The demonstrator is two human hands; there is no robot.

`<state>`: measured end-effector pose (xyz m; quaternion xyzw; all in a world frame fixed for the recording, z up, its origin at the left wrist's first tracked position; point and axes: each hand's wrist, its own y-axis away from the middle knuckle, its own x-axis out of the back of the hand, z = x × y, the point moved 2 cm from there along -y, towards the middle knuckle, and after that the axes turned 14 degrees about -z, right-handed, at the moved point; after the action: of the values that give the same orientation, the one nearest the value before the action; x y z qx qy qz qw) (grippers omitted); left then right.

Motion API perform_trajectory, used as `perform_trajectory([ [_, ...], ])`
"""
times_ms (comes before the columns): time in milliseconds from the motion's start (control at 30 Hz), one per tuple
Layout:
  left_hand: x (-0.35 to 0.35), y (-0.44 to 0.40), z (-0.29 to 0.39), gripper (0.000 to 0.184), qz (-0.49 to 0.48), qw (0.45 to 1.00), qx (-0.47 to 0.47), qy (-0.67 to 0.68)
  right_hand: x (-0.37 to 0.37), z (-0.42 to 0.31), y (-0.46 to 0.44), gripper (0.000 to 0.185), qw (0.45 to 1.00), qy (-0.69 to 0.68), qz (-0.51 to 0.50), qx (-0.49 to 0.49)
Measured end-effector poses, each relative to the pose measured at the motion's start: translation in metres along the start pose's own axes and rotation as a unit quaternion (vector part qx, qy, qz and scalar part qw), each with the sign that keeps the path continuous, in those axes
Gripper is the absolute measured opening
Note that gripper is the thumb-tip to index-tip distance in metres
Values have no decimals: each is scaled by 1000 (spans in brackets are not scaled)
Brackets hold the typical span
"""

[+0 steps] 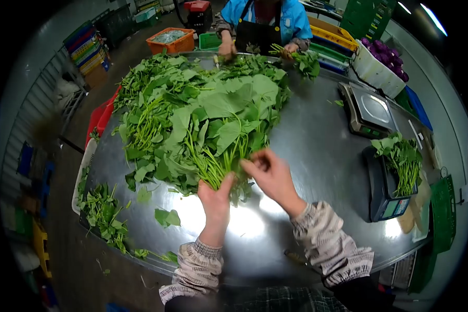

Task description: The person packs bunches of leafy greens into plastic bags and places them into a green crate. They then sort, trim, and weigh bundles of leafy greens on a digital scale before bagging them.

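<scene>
My left hand (pixel 216 203) is wrapped round the lower stems of a bunch of leafy greens (pixel 213 165), its broad leaves fanning away from me. Just right of those stems, my right hand (pixel 270 174) has curled fingers, with thumb and forefinger close together beside the bunch. Whatever may be between those fingertips is too small to make out. Beyond the bunch spreads a large heap of the same greens (pixel 151 99). A loose leaf (pixel 167 218) lies on the metal table (pixel 317 135) left of my left hand.
Across the table a person in a blue top (pixel 295 23) handles greens. At right stand a scale (pixel 372 109) and another scale (pixel 395 208) bearing a bunch. Scraps (pixel 106 213) line the left edge. A white box of purple vegetables (pixel 374 67) stands back right.
</scene>
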<state>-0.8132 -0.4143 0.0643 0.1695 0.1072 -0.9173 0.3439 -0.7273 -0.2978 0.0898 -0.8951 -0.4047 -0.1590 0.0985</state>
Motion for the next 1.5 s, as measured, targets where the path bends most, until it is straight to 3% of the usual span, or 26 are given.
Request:
perform_trajectory([
  [100, -9, 19, -12, 33, 19, 1000, -4, -10, -4, -5, -13, 29, 996, -62, -54, 16],
  [267, -15, 24, -8, 37, 83, 991, -11, 102, -15, 5, 18, 23, 984, -169, -50, -37],
  [367, -18, 21, -17, 37, 99, 990, -25, 93, -23, 4, 42, 21, 964, -249, -58, -65],
  [467, -5, 31, -24, 35, 105, 994, -14, 34, -25, 15, 87, 14, 992, -43, -116, -9],
  [500, 6, 32, -26, 34, 104, 995, -12, 3, -33, 27, 112, 13, 988, -65, -129, 61],
  [533, 11, 32, -27, 33, 106, 994, -14, -24, -27, 22, 133, 14, 967, -122, -209, -76],
  [567, 2, 40, -16, 28, 108, 992, -12, 58, -24, 38, 148, 13, 961, -177, -179, -116],
  [667, 13, 84, -12, 29, 83, 993, 78, 2, 1, 80, 161, 11, 937, -300, -50, -172],
  [700, 16, 102, -14, 30, 92, 989, 119, -6, 8, 103, 166, 12, 948, -253, -34, -191],
  [733, 19, 117, -17, 31, 80, 986, 141, -29, 15, 121, 171, 15, 976, -92, -32, -193],
  [800, 26, 140, -35, 31, 58, 980, 173, -73, 21, 117, 183, 19, 979, 131, 114, -104],
  [833, 35, 150, -56, 31, 68, 982, 171, -47, 23, 104, 188, 21, 985, 104, 85, -110],
  [900, 29, 173, -65, 35, 55, 972, 229, -20, 6, 74, 187, 33, 973, 1, -146, -181],
  [933, 24, 179, -69, 36, 43, 967, 251, -7, -21, 93, 186, 44, 961, -39, -170, -213],
  [967, 17, 187, -74, 42, 15, 980, 198, -10, -48, 115, 183, 49, 954, -78, -177, -228],
  [1000, 17, 195, -79, 45, 5, 973, 203, -109, -60, 117, 179, 49, 918, -190, -218, -270],
  [1167, 18, 208, -67, 37, 53, 979, 188, -62, -63, 98, 211, 33, 902, -306, -174, -249],
  [1200, 20, 208, -66, 36, 61, 980, 182, -55, -66, 93, 216, 28, 924, -240, -186, -233],
  [1333, 11, 221, -66, 35, 40, 968, 248, -23, -73, 90, 225, 37, 911, -228, -247, -241],
  [1467, 10, 226, -78, 39, 25, 964, 263, -7, -72, 93, 228, 45, 920, -208, -228, -243],
  [1500, 14, 227, -86, 42, -1, 965, 259, -26, -72, 93, 227, 45, 942, -108, -240, -211],
])
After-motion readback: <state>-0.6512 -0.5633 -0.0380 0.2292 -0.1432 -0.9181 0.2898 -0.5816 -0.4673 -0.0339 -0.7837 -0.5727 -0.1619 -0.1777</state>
